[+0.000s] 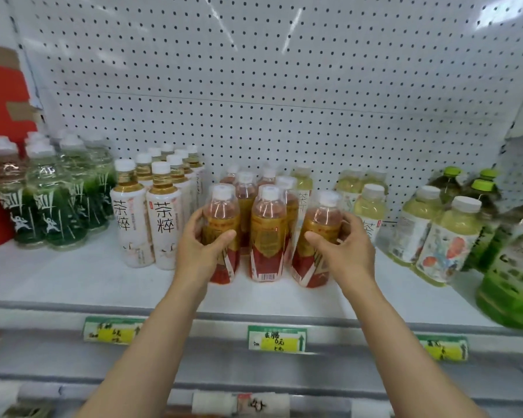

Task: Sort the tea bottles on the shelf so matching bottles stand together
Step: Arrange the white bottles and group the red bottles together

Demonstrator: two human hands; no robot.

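Tea bottles: red-label group (pixel 266 233) stands mid-shelf; taken as landmark for all places below.
Shelf: white shelf (pixel 73 276), pegboard back, price tags on the front rail.
Left of red group: white-label bottles (pixel 163 224) just beside, in tidy rows; green-label clear bottles (pixel 52 206) farther left.
Right of red group: pale yellow bottles (pixel 370 206) just beside; floral-label pale green bottles (pixel 447 236) farther right; large green-cap bottles (pixel 480 188) at the far right, blurred.
Left hand: left hand (pixel 200 248) wraps front-left red bottle (pixel 222 233), thumb across the label, fingers round the far side.
Right hand: right hand (pixel 341 248) wraps front-right red bottle (pixel 320 236), thumb in front, fingers behind.
Grip state: both closed round a bottle each; both bottles look to sit on the shelf, right one tilted slightly, not clearly lifted.
Bottle vs grip: each held bottle sits inside its hand; one free red bottle (pixel 267 236) stands between the two hands.
Progress: judged mostly done, kinds already clustered; one white-label bottle (pixel 302 188) stands at the back right of the red group.
Left to do: probably squaring the red front row, moving that stray, checking the right-end greens.
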